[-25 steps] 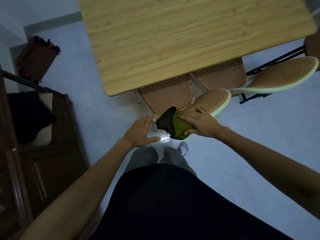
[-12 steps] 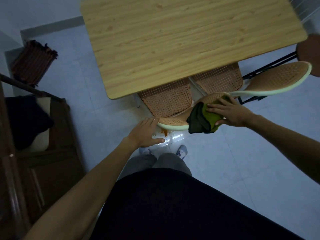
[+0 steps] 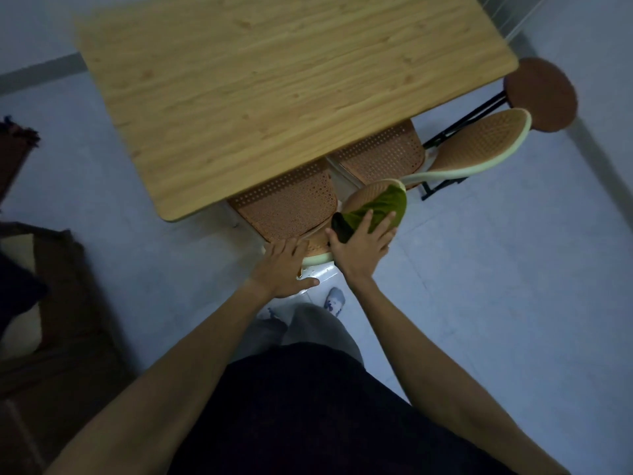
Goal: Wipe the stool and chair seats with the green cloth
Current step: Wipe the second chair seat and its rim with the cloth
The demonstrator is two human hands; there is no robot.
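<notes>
The green cloth (image 3: 378, 209) lies spread over the top of the near chair's rattan backrest (image 3: 363, 197), which has a pale green rim. My right hand (image 3: 361, 243) presses flat on the cloth's near end, fingers apart. My left hand (image 3: 282, 267) grips the backrest's rim at its left end. That chair's woven seat (image 3: 291, 204) sits half under the wooden table (image 3: 274, 84). A second rattan chair (image 3: 476, 145) stands to the right, and a round brown stool (image 3: 541, 94) stands beyond it.
A dark wooden cabinet (image 3: 65, 320) with dark and pale fabric on it fills the left edge. A striped mat (image 3: 13, 145) lies on the pale tiled floor at far left. My feet in socks (image 3: 334, 299) stand just behind the chair.
My right hand has slid the cloth along the backrest, out to its right end and back toward my left hand, and the cloth now lies flatter. My left hand stays on the rim.
</notes>
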